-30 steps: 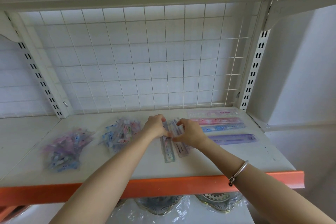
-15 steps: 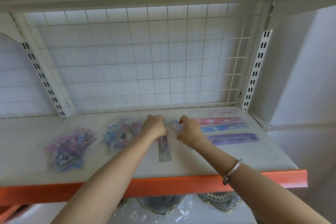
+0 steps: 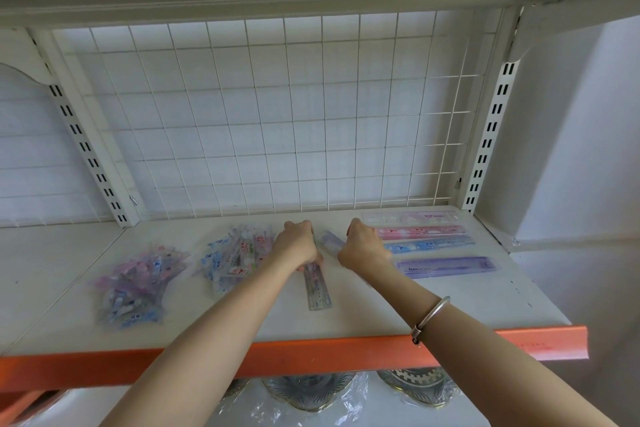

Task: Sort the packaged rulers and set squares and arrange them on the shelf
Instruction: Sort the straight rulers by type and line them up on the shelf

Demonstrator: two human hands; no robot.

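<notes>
Parted since earlier: left hand (image 3: 298,245) grips clear ruler packet (image 3: 318,288) flat on shelf (image 3: 433,308); right hand (image 3: 364,247) grasps lilac ruler packet (image 3: 331,241), likely bound for the sorted row (image 3: 429,245) alongside.

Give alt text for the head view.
The left hand grips a packaged ruler lying front to back on a white shelf; the right hand holds a second ruler. Four packaged rulers lie in a row at right, two packet heaps at left.

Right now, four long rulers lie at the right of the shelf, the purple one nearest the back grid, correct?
No. The head view shows the purple ruler nearest the front edge; the pale pink ruler lies nearest the grid. Rest holds.
</notes>
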